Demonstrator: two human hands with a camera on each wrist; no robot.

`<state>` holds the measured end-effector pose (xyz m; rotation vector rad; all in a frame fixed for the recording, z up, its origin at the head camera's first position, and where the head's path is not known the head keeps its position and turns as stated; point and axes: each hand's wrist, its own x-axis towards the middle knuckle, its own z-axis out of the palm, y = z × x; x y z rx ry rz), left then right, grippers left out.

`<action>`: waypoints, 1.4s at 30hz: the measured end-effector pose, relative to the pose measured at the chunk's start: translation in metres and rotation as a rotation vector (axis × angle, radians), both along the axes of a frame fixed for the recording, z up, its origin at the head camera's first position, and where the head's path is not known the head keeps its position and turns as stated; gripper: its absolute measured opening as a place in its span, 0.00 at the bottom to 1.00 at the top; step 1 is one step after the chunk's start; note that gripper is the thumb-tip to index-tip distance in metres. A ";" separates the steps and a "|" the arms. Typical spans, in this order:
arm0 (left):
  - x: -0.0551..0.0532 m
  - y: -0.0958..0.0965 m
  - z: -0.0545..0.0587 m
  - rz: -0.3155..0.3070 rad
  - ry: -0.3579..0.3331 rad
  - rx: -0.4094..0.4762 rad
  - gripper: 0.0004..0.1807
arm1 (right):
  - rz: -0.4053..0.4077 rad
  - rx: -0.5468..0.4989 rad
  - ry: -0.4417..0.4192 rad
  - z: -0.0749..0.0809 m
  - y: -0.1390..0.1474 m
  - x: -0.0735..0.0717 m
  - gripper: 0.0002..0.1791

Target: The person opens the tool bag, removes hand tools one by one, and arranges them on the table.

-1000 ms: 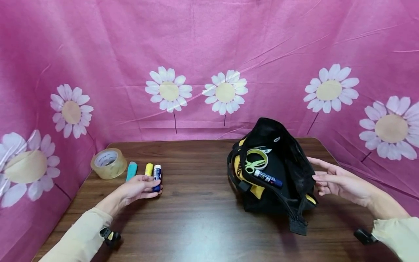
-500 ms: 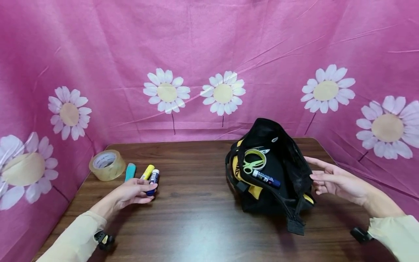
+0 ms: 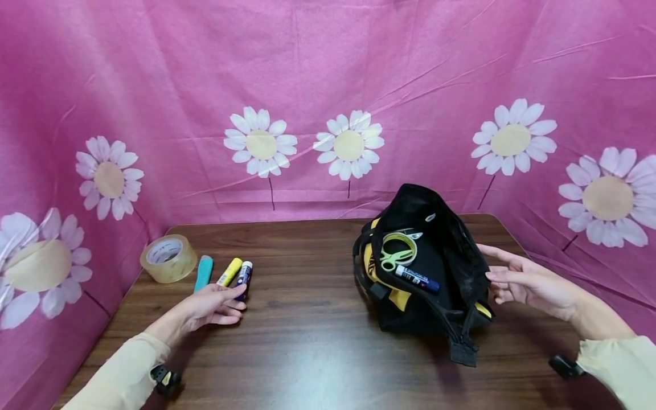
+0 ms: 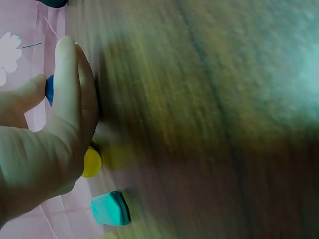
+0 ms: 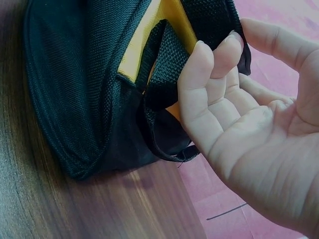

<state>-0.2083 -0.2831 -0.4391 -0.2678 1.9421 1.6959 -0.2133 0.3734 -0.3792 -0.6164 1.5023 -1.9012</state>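
Observation:
My left hand pinches the lower end of a blue glue stick with a white cap, which lies slanted on the table. In the left wrist view its blue end shows between thumb and fingers. Beside it lies a yellow highlighter, then a slim teal object. My right hand holds the side edge of an open black and yellow bag between thumb and fingers. Inside the bag are green-handled scissors, a yellow tape roll and another blue-and-white stick.
A wide roll of clear tape stands at the left rear of the brown wooden table. Pink cloth with daisies hangs around the back and sides. A strap end of the bag hangs toward the front.
My left hand has shifted slightly left and down. The glue stick and highlighter, earlier nearly straight, now slant with their far ends to the right. My right hand keeps its hold on the bag.

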 end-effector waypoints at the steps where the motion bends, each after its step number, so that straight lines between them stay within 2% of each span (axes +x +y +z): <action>1: 0.001 -0.001 -0.001 -0.005 -0.001 -0.014 0.31 | 0.001 0.001 -0.001 0.000 0.000 0.000 0.33; 9: 0.004 -0.005 -0.001 -0.029 -0.013 -0.072 0.37 | 0.027 -0.015 -0.005 0.000 0.002 0.000 0.34; 26: 0.007 -0.013 -0.005 0.039 -0.088 -0.027 0.35 | 0.004 0.010 -0.004 0.001 -0.001 0.000 0.33; 32: 0.007 -0.015 -0.005 0.018 -0.079 -0.029 0.37 | 0.002 0.016 0.000 0.001 -0.001 -0.001 0.33; 42: 0.007 -0.015 -0.005 -0.013 -0.081 -0.043 0.31 | -0.006 0.027 0.006 0.002 -0.001 -0.001 0.33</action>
